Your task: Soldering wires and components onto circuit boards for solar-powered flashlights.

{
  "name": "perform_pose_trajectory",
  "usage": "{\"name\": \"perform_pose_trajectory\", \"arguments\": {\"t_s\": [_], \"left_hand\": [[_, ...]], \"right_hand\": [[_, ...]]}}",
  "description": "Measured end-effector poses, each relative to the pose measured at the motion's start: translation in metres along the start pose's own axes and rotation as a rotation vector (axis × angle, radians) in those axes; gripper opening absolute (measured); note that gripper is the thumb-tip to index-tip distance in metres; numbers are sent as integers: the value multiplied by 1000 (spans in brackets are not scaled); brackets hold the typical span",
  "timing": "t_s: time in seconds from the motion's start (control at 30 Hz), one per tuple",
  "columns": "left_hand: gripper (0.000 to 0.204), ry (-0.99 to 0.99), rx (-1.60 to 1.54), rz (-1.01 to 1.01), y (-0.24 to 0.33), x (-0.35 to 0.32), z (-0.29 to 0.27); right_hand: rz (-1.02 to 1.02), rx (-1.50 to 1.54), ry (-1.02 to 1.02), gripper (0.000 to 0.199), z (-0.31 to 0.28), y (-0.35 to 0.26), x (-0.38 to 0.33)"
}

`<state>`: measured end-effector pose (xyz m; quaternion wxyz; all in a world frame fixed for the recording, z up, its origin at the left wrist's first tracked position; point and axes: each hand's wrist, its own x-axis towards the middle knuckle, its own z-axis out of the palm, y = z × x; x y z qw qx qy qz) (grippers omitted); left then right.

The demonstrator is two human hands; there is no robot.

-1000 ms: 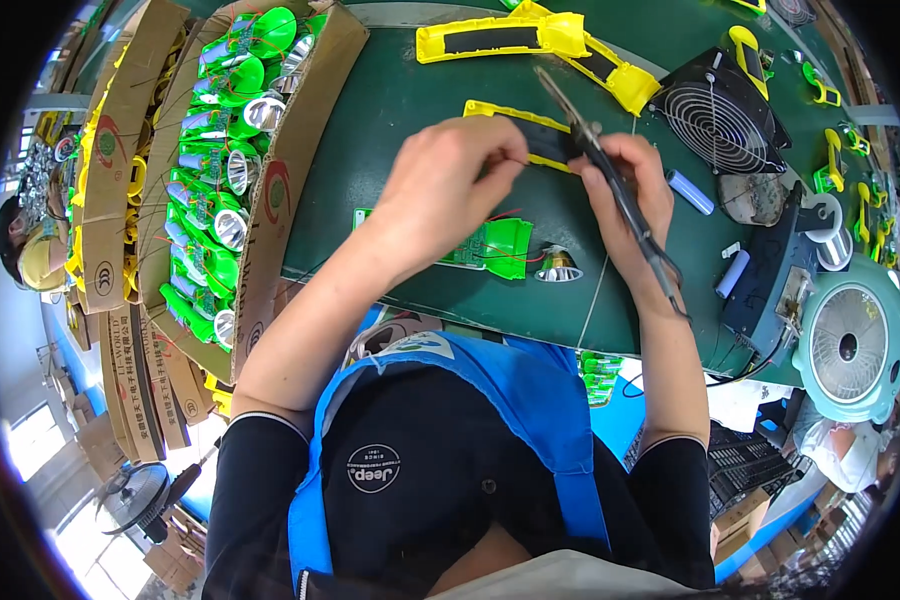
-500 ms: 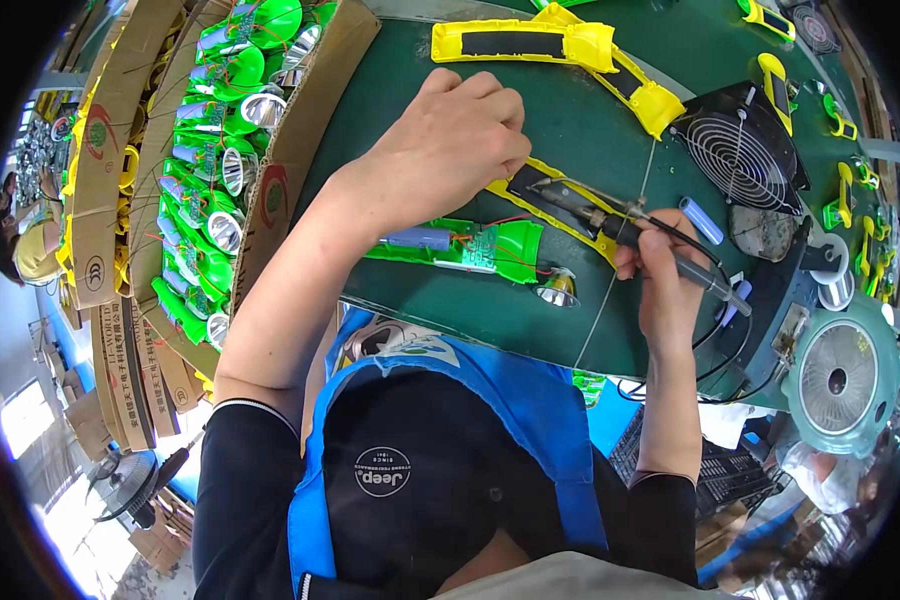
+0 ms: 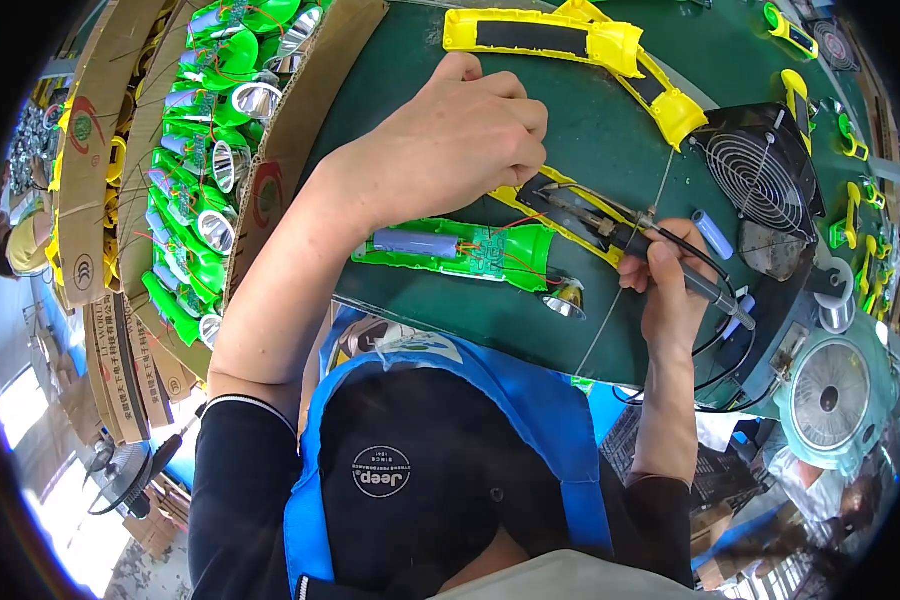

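In my right hand (image 3: pixel 670 295) is a soldering iron (image 3: pixel 705 285) with a black grip. Its metal shaft points up and left over a yellow plastic shell (image 3: pixel 595 250) with a dark inner panel. My left hand (image 3: pixel 455 145) is closed over that shell's upper left end; its fingertips are hidden, so what they pinch does not show. Just below lies an opened green flashlight half (image 3: pixel 530 255), holding a purple battery cell (image 3: pixel 415 243) and a green circuit board (image 3: pixel 485 245). Thin red wires run from it to the shell and to a silver reflector cup (image 3: pixel 564 298).
A cardboard box (image 3: pixel 315 85) of wired green flashlight halves stands left. More yellow shells (image 3: pixel 540 38) lie beyond my hands. At right are a black square fan (image 3: pixel 755 165), a loose purple cell (image 3: pixel 712 233), a solder spool (image 3: pixel 835 300) and a pale green fan (image 3: pixel 828 395).
The whole view has shifted a little, so the bench things appear slightly further right. Both hands keep nearly the same hold and place over the yellow shell.
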<state>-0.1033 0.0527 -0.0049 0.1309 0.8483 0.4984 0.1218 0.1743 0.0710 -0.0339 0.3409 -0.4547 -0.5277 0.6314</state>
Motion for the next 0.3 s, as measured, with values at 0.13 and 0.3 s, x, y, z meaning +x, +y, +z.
{"name": "perform_pose_trajectory", "arguments": {"t_s": [0.13,0.3], "left_hand": [[3,13,34,-2,3,1,2],[4,-8,84,-8,5,2,3]], "right_hand": [[2,-10,-19,22,-1,0,0],[38,-49,-51,21,-1,-4,-1]]}}
